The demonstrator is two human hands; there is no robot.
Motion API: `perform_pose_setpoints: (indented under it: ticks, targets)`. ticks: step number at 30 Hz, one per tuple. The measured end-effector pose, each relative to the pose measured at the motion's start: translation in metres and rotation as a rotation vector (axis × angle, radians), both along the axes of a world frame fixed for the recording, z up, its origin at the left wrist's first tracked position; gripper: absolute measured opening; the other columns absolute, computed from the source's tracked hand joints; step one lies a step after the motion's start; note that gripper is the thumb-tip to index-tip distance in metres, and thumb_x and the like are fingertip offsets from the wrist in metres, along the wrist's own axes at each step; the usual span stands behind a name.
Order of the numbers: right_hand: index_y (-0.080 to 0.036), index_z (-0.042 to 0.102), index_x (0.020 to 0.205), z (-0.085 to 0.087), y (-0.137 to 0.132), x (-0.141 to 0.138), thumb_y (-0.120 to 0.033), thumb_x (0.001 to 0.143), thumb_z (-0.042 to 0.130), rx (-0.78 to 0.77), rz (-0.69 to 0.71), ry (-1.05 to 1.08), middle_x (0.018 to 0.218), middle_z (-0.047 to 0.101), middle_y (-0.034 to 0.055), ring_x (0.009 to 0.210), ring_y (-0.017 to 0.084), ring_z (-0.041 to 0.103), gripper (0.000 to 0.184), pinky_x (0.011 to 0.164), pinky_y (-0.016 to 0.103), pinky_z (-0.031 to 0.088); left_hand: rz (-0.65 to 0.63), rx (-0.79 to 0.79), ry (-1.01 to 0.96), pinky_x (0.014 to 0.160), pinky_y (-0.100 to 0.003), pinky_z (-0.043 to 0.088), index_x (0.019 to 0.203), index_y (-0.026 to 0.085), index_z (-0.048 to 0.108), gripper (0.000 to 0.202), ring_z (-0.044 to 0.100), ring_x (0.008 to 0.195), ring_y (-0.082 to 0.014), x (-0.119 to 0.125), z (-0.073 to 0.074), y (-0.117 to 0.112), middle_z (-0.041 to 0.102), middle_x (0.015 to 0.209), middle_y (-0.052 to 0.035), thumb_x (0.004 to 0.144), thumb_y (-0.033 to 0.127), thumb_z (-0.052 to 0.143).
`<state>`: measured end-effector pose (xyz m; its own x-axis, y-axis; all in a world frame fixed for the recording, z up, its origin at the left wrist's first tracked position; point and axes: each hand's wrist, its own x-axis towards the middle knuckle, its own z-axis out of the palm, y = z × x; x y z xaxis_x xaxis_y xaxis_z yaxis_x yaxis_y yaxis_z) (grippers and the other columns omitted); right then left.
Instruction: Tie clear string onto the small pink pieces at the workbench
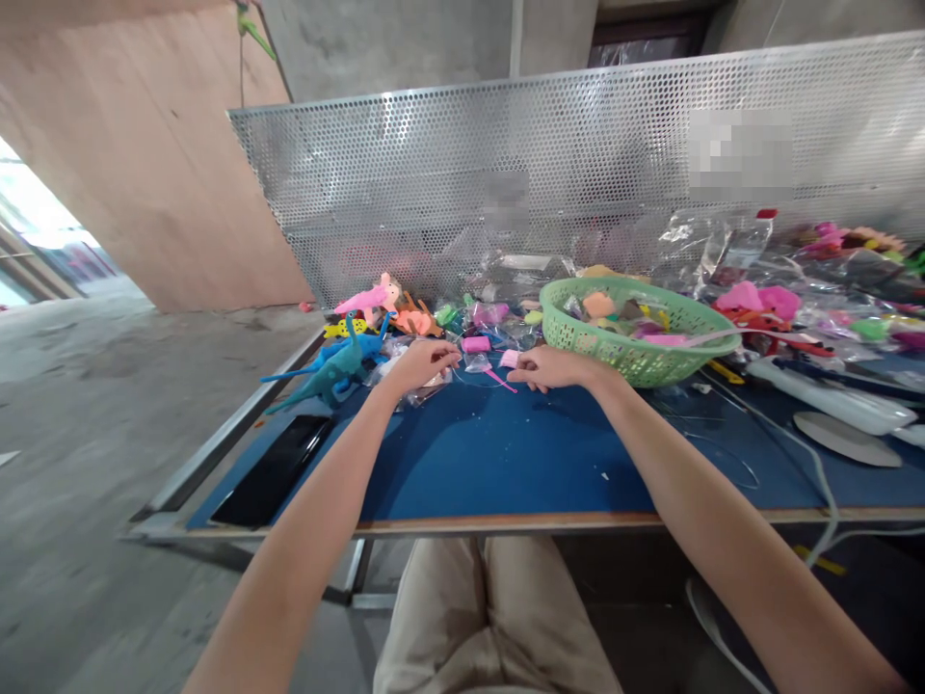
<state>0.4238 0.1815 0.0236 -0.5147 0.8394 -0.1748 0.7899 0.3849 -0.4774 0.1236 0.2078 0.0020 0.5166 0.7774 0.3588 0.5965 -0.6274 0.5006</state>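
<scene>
My left hand (426,363) is closed in a pinch above the blue tabletop (491,463); what its fingertips hold is too small to make out. A thin pale line curves across the table close to those fingers. My right hand (543,368) grips a small pink ridged piece (510,359) between thumb and fingers. Between the two hands lie a pink cylinder-shaped piece (475,344), a small clear piece (477,363) and a narrow pink strip (501,381). Clear plastic wrapping (426,390) lies under and beside my left hand.
A green basket (636,333) of colourful pieces stands beside my right forearm. Toy dinosaurs (336,371) and a black phone (273,472) are on the left. Bagged toys, a bottle (755,241), a white-handled tool (831,395) and a cable occupy the right. A perforated metal panel (506,145) rises behind.
</scene>
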Motion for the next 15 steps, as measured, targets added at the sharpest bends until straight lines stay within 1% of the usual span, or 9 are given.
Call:
perform_pose_setpoints:
  ticks: [2,3,5,7,9,10,12,14,15]
  targets:
    - [-0.019,0.061,0.08,0.012,-0.013,0.002,-0.072,0.087,0.053,-0.015,-0.037,-0.024,0.069,0.07,0.0061,0.061,0.019,0.064,0.053,0.062,0.032,0.045,0.005,0.01,-0.005,0.067,-0.025,0.051,0.097,0.019,0.072,0.026,0.068,0.063,-0.0128,0.001,0.001,-0.002,0.077,0.086,-0.0029,0.096,0.037,0.054]
    - [-0.019,0.061,0.08,0.02,-0.022,0.003,-0.07,0.087,0.054,-0.017,-0.036,-0.007,0.071,0.07,0.0062,0.061,0.018,0.064,0.051,0.062,0.032,0.044,0.006,0.012,-0.005,0.067,-0.025,0.051,0.097,0.019,0.072,0.026,0.068,0.062,-0.0128,0.002,0.001,-0.004,0.077,0.086,-0.0025,0.096,0.038,0.054]
    - [-0.019,0.061,0.081,0.036,-0.045,0.01,-0.066,0.089,0.054,0.039,-0.023,0.077,0.074,0.071,0.0056,0.059,0.016,0.062,0.048,0.063,0.03,0.044,0.005,0.011,-0.001,0.067,-0.025,0.05,0.098,0.019,0.072,0.026,0.067,0.061,-0.0127,0.004,0.002,-0.006,0.077,0.085,-0.0018,0.096,0.038,0.054]
    - [-0.02,0.061,0.08,0.05,-0.071,0.024,-0.064,0.091,0.051,0.128,-0.031,0.137,0.071,0.069,0.0038,0.057,0.014,0.059,0.047,0.063,0.029,0.043,0.007,0.012,0.002,0.067,-0.025,0.05,0.099,0.02,0.072,0.025,0.067,0.061,-0.0128,0.005,0.003,-0.008,0.077,0.085,-0.0016,0.095,0.037,0.054]
    - [-0.02,0.062,0.076,0.055,-0.095,0.049,-0.062,0.093,0.049,0.206,-0.114,0.11,0.062,0.064,0.0014,0.052,0.013,0.056,0.047,0.061,0.029,0.043,0.009,0.022,0.009,0.067,-0.025,0.051,0.099,0.02,0.072,0.024,0.068,0.061,-0.0132,0.006,0.003,-0.009,0.077,0.085,-0.0016,0.095,0.037,0.055]
    - [-0.02,0.063,0.077,0.053,-0.105,0.066,-0.06,0.093,0.049,0.213,-0.167,0.092,0.063,0.065,0.002,0.053,0.014,0.058,0.045,0.061,0.029,0.043,0.009,0.026,0.013,0.068,-0.025,0.051,0.099,0.02,0.072,0.025,0.068,0.062,-0.0134,0.006,0.003,-0.009,0.077,0.084,-0.0017,0.095,0.037,0.055]
    - [-0.02,0.065,0.079,0.041,-0.117,0.107,-0.056,0.093,0.05,0.22,-0.324,0.038,0.073,0.07,0.0046,0.059,0.016,0.062,0.04,0.062,0.03,0.045,0.005,0.03,0.019,0.068,-0.025,0.05,0.099,0.02,0.072,0.025,0.068,0.062,-0.0137,0.006,0.002,-0.008,0.077,0.083,-0.0017,0.095,0.038,0.055]
    - [-0.022,0.068,0.085,0.02,-0.118,0.152,-0.052,0.091,0.049,0.261,-0.475,-0.044,0.08,0.073,0.0063,0.064,0.02,0.066,0.037,0.064,0.032,0.048,0.0,0.026,0.023,0.068,-0.025,0.05,0.099,0.02,0.073,0.026,0.068,0.063,-0.0137,0.007,0.0,-0.007,0.077,0.082,-0.0016,0.095,0.038,0.055]
    - [-0.022,0.069,0.088,0.008,-0.116,0.173,-0.048,0.09,0.049,0.318,-0.53,-0.095,0.082,0.074,0.0075,0.068,0.022,0.068,0.034,0.066,0.033,0.049,-0.002,0.023,0.024,0.068,-0.025,0.05,0.1,0.02,0.073,0.026,0.068,0.063,-0.0136,0.007,0.0,-0.007,0.076,0.082,-0.0017,0.095,0.039,0.055]
